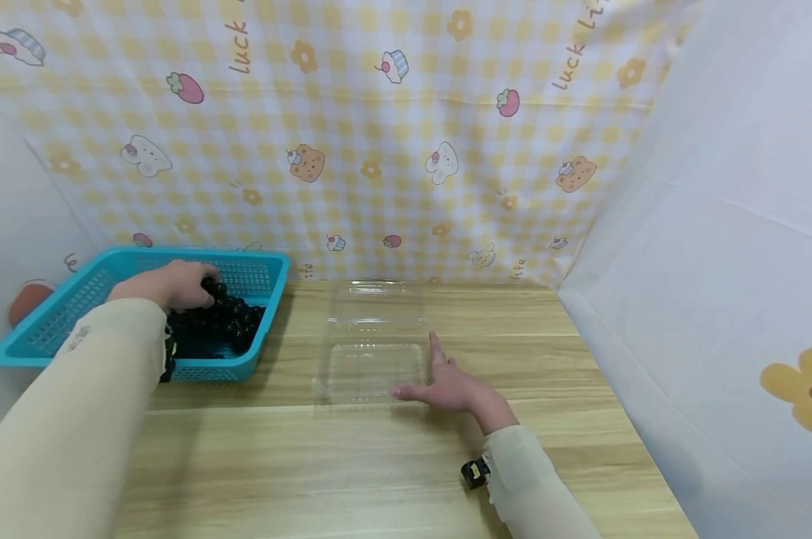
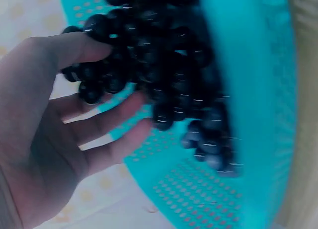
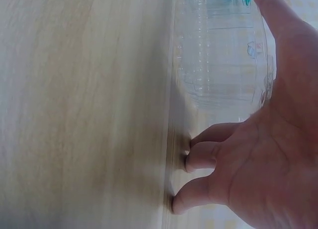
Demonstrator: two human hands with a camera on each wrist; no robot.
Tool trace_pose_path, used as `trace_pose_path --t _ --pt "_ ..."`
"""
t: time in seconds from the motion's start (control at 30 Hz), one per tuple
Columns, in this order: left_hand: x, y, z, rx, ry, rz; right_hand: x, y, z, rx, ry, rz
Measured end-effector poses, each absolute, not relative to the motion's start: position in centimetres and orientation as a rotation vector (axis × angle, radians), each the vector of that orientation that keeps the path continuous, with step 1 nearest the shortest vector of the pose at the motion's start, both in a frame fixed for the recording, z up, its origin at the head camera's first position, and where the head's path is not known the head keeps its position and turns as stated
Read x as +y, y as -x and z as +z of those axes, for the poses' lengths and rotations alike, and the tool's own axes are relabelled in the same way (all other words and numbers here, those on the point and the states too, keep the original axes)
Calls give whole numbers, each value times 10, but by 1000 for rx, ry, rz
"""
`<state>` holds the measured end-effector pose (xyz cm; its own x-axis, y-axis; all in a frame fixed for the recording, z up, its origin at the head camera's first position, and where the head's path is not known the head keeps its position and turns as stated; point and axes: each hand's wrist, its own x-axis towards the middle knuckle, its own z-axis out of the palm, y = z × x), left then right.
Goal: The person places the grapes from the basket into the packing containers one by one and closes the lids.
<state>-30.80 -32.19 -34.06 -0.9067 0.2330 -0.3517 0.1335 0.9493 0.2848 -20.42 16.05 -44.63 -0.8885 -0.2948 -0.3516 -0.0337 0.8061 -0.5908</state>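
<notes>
Glossy, black, round grapes in a bunch (image 1: 227, 318) are lying in the right part of the turquoise, perforated plastic basket (image 1: 251, 277) at frame left, where the nearer left hand (image 1: 176, 284) is reaching over them, its grip pinching some between thumb and fingers. To their right, the clear, hinged plastic container (image 1: 375, 374) is lying mid-frame on the pale wood-grain tabletop (image 1: 278, 464), its long axis running up the frame, while the right hand (image 1: 453, 385) is resting, fingers spread, at its right edge.

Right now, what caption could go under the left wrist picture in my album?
Left hand holding dark grapes in a blue basket.
</notes>
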Motion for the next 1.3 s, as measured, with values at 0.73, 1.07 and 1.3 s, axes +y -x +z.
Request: trace_pose_path --t 0.73,1.07,1.3 --pt "-286 296 -266 2520 -147 506 162 205 -449 2535 232 -842" --pt "-260 293 -232 2631 -166 387 163 207 -450 2538 242 -844" --pt "-239 288 -205 2662 -185 337 162 207 -448 2534 231 -840"
